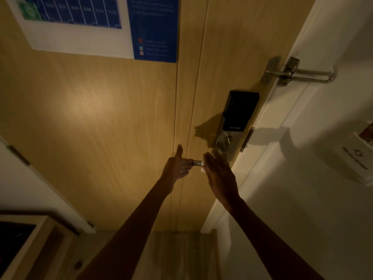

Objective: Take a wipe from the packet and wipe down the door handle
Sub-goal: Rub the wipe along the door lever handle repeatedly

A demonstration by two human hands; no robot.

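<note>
- The door handle [197,163] lies between your hands; your left hand [176,167], fingers straight, touches its free end.
- Your right hand [219,174], fingers straight, presses the white wipe [203,170] on it.

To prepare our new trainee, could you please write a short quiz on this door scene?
1. True or false: the swing bar guard sits above the black electronic lock.
2. The white wipe shows at the edge of which hand? A) left B) right
3. What metal part does the left hand touch?
Key: 1 true; 2 B, the right hand; 3 the free end of the door handle.
</note>
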